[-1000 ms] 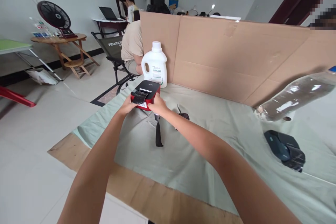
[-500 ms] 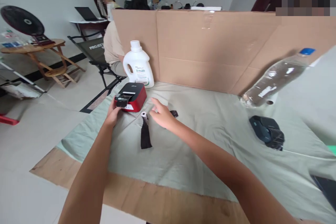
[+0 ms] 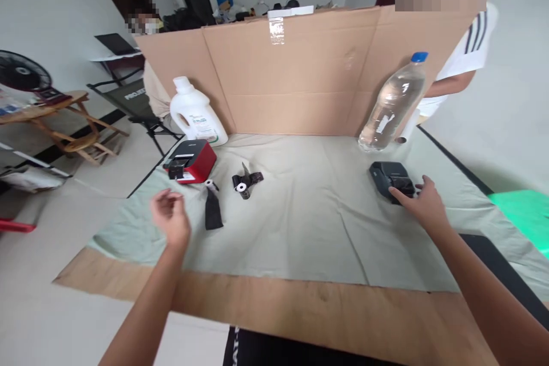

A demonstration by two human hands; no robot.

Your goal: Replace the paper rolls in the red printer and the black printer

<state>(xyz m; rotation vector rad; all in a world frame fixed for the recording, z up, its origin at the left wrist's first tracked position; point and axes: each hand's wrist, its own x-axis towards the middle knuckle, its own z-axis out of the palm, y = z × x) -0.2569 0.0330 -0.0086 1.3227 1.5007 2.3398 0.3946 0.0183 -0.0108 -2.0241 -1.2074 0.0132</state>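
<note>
My right hand [image 3: 422, 203] reaches to the table's right side, fingers spread and touching a black label printer [image 3: 391, 180] that lies on the grey-green cloth [image 3: 309, 223]. My left hand [image 3: 170, 218] hovers above the cloth's left part, fingers loosely curled, holding nothing. Just beyond it stands a red-and-black label printer [image 3: 191, 160]. A black ribbon strip with a small white roll [image 3: 212, 210] lies to its right, and a black roll with a white core [image 3: 246, 181] lies further right.
A white detergent jug [image 3: 195, 114] and a clear water bottle [image 3: 393, 102] stand against a cardboard screen [image 3: 300, 68] at the back. One person sits on a folding chair behind the screen at left; another stands at the right. A fan sits on a wooden side table [image 3: 47, 104].
My left hand let go of the red printer and drew back. My right hand swung from beside the ribbon roll to the black printer at right. The view turned right.
</note>
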